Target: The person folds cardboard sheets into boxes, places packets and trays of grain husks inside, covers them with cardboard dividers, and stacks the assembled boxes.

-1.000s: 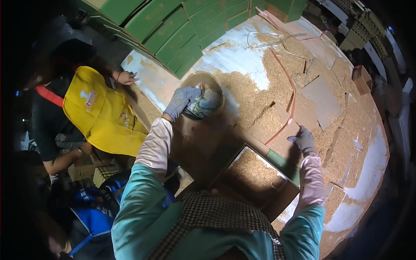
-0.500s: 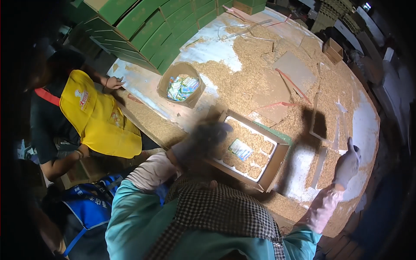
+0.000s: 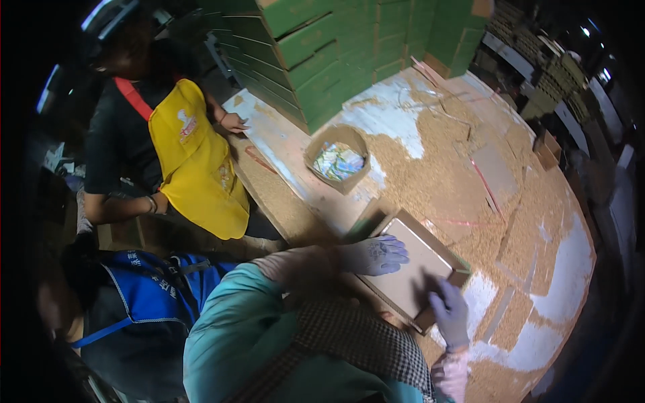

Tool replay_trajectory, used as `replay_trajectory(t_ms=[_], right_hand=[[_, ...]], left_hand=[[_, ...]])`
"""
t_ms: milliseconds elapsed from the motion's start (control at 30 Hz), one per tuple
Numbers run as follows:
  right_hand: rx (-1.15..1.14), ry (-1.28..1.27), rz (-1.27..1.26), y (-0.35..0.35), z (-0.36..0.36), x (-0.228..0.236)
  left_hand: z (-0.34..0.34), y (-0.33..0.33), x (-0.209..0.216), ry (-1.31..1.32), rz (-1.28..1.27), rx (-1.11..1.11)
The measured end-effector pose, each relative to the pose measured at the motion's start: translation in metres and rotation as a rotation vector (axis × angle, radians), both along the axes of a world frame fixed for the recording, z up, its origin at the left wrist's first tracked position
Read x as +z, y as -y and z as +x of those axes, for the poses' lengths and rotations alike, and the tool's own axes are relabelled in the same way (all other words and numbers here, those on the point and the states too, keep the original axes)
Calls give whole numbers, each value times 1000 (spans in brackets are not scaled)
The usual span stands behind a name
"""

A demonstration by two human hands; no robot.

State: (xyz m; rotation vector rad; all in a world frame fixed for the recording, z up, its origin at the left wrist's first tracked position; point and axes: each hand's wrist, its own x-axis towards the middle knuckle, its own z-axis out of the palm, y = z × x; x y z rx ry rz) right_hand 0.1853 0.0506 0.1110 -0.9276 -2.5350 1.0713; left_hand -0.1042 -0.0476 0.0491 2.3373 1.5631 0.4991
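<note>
A plain brown cardboard sheet (image 3: 418, 258) lies over the top of an open carton (image 3: 459, 270) that has green on its outer flaps. My left hand (image 3: 380, 256), in a pale grey-violet glove, rests flat on the sheet with its fingers stretched out. At the right-hand end of the carton is my right hand (image 3: 451, 314), gloved alike, thumb and fingers apart beside the sheet's edge. Whether its fingertips touch the carton, I cannot tell. What lies under the sheet is hidden.
Loose husk-like filling (image 3: 430, 188) covers much of the table, with scattered red straps. A round-sided cardboard bin (image 3: 339, 176) holds small printed packets. Green cartons (image 3: 322, 74) are stacked behind. On the left stand a person in a yellow apron (image 3: 195, 161) and another in a blue apron (image 3: 158, 285).
The carton's white tray, with its filling and printed card, is now covered by the cardboard sheet. My right hand has come in from the table's right side; my left has settled flat. The view has shifted.
</note>
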Motion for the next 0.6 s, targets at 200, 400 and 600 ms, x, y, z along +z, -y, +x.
replay_trajectory(t_ms=[200, 400, 600], right_hand=[[23, 76, 43, -1, 3, -102], [-596, -310, -523, -7, 58, -200], [-777, -577, -927, -44, -17, -129]], left_hand=[[-39, -3, -33, 907, -711, 398], [6, -14, -121, 492, -120, 740], [-77, -115, -96, 870, -159, 477]])
